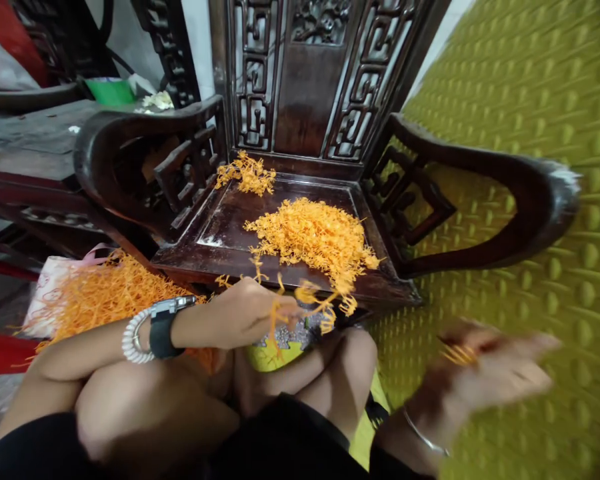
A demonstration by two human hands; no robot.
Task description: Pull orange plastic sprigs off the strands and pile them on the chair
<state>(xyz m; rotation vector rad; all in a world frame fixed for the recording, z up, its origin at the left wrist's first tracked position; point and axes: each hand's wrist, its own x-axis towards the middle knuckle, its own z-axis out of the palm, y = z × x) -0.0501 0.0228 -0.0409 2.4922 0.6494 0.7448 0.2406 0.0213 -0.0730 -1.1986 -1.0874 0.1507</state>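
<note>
My left hand (245,313) is closed around a small bunch of orange strands (310,303), held just in front of a dark carved wooden chair's seat (220,227). A large pile of the same orange strands (315,237) lies on that seat, and a smaller clump (247,175) sits near its back. My right hand (490,370) is off to the right over the green floor, smeared by motion, with a few orange strands (457,353) at its fingers. A watch and a white bead bracelet circle my left wrist.
A bag heaped with more orange strands (100,293) stands at the left by my knee. The chair's curved armrests (480,160) flank the seat. A green patterned floor (555,100) fills the right side. A dark table (30,133) stands behind at the left.
</note>
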